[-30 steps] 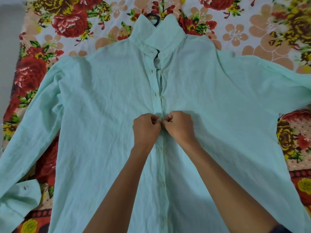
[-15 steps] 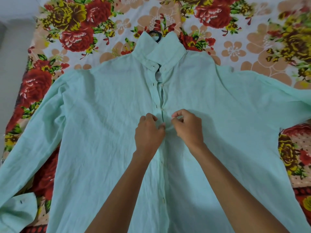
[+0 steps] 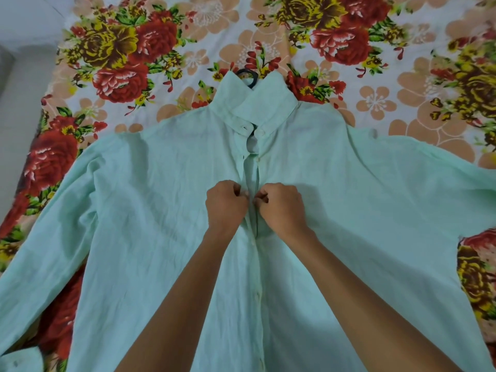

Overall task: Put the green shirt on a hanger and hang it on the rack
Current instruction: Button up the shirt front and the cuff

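A pale green shirt (image 3: pixel 150 210) lies face up and spread wide on the bed, sleeves out to both sides. A black hanger hook (image 3: pixel 248 75) pokes out above the collar; the remainder of the hanger is hidden inside the shirt. My left hand (image 3: pixel 225 204) pinches the left edge of the button placket at chest height. My right hand (image 3: pixel 281 205) pinches the right edge, just across the gap. The placket is open between the collar and my hands.
A floral bedsheet (image 3: pixel 375 63) with red and yellow flowers covers the bed under the shirt. The bed's left edge and grey floor (image 3: pixel 18 89) show at the far left. No rack is in view.
Both hands moved one button up the placket, briefly opening in between, and now pinch its two edges again. The view shifted, so more sheet shows above the collar.
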